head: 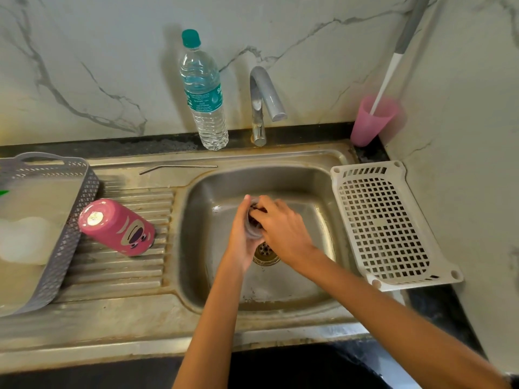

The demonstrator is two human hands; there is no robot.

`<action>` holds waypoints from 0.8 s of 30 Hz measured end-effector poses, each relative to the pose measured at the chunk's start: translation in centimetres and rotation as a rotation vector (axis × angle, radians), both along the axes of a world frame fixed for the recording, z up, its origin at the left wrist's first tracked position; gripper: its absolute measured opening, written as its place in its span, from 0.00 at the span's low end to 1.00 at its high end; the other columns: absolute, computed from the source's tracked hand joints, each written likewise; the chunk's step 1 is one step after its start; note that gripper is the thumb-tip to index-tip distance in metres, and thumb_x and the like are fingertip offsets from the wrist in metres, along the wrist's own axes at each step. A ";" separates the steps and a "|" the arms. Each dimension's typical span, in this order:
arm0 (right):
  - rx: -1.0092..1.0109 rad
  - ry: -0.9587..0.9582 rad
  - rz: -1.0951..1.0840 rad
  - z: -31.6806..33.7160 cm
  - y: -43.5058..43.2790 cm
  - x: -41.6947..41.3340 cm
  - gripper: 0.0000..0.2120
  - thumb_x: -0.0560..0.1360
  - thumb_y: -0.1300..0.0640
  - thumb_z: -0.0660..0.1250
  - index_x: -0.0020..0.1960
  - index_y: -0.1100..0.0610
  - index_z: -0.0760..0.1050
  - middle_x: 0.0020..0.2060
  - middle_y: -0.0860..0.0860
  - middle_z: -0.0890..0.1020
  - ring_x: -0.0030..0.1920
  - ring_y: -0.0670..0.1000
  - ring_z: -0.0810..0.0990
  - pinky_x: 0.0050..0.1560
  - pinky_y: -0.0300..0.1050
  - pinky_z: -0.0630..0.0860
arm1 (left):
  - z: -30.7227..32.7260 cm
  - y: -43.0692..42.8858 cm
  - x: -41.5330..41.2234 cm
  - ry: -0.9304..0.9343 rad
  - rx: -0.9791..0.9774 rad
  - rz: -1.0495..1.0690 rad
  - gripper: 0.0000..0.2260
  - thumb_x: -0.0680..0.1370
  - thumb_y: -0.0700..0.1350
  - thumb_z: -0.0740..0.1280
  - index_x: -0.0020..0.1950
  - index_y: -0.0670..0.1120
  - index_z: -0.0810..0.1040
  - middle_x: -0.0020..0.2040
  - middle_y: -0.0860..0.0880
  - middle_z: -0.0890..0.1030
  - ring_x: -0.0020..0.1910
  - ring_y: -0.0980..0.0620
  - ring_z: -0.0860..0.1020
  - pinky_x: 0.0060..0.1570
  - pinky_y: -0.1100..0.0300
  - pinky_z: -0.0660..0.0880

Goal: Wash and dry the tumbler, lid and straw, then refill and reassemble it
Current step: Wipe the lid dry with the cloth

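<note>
Head view. Containers: a grey lattice plastic basket (84,192) sits at the left on the ribbed steel drainboard (126,270). It holds a pale, blurred mass and a green scrap at the frame edge; neither can be identified. A pink plastic cup (370,122) in the back right corner holds a white-and-grey handled brush (393,68) leaning against the wall. A clear plastic water bottle with a teal cap (205,94) stands upright and capped beside the grey curved tap (264,94). A white perforated plastic tray (337,175) lies flat on the bench to the right of the basin.

Edges and room: the stainless steel sink basin (202,220) is open around both hands, with the drain (265,254) just below them.

Task items: the left hand (241,231) cradles a clear round plastic lid (252,230) over the basin. The right hand (283,228) curls its fingers onto the lid's upper edge, grasping it; a dark patch beneath them cannot be identified. The pink tumbler with a cartoon bear face (118,227) rests mouth-end down on the drainboard ribs, just beside the basket. Its base faces up and left, its long axis leaning in this view. The bent metal straw (179,167) lies along the back ledge, its long axis left to right, bend at the left.
</note>
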State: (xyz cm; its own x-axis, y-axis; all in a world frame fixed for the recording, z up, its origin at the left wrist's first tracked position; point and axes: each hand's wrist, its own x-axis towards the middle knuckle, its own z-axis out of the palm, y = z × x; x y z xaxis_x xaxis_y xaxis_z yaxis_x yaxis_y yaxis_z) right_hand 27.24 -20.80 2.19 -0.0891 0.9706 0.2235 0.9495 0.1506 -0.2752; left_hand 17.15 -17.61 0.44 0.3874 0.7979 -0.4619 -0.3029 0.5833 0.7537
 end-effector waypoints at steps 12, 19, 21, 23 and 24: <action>-0.332 0.343 0.017 1.2 1.1 1.5 0.15 0.70 0.61 0.69 0.55 0.50 0.83 0.50 0.49 0.84 0.51 0.53 0.80 0.52 0.50 0.76 | -0.2 0.5 -0.1 0.146 0.155 -0.034 0.20 0.81 0.56 0.59 0.60 0.44 0.79 0.48 0.46 0.83 0.50 0.49 0.81 0.43 0.58 0.77; -0.581 1.804 -0.468 2.8 0.5 0.5 0.15 0.72 0.62 0.73 0.58 0.60 0.80 0.50 0.58 0.84 0.51 0.54 0.84 0.48 0.43 0.81 | 1.1 1.3 0.1 -0.038 0.121 0.066 0.19 0.81 0.54 0.59 0.59 0.41 0.79 0.42 0.45 0.81 0.42 0.50 0.81 0.42 0.58 0.78; -0.491 1.891 -0.665 2.5 0.5 -0.5 0.14 0.71 0.62 0.73 0.56 0.62 0.79 0.50 0.60 0.84 0.49 0.56 0.84 0.39 0.43 0.81 | 0.8 0.9 0.6 -0.060 0.061 0.130 0.18 0.78 0.56 0.62 0.57 0.43 0.81 0.44 0.45 0.81 0.45 0.48 0.80 0.48 0.55 0.78; -0.476 1.782 -0.674 2.7 0.4 -0.9 0.11 0.73 0.62 0.72 0.55 0.61 0.79 0.48 0.58 0.84 0.47 0.54 0.84 0.36 0.40 0.79 | 0.4 0.7 0.9 -0.056 0.004 0.130 0.19 0.76 0.58 0.64 0.56 0.45 0.82 0.47 0.42 0.82 0.49 0.45 0.81 0.52 0.51 0.77; -0.508 1.660 -0.605 2.8 0.5 -0.6 0.10 0.73 0.62 0.71 0.55 0.58 0.80 0.47 0.55 0.84 0.47 0.52 0.84 0.38 0.38 0.78 | 0.3 0.8 0.8 -0.048 -0.027 0.105 0.19 0.76 0.58 0.64 0.57 0.45 0.82 0.49 0.42 0.82 0.50 0.44 0.81 0.53 0.50 0.77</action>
State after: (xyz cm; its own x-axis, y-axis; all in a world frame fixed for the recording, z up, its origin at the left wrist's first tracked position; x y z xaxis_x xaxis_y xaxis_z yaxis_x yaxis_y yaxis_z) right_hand 26.62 -20.34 5.02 0.2374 0.7759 -0.5844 -0.4305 -0.4553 -0.7794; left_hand 17.95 -16.85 0.72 0.3244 0.8227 -0.4668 -0.3984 0.5664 0.7214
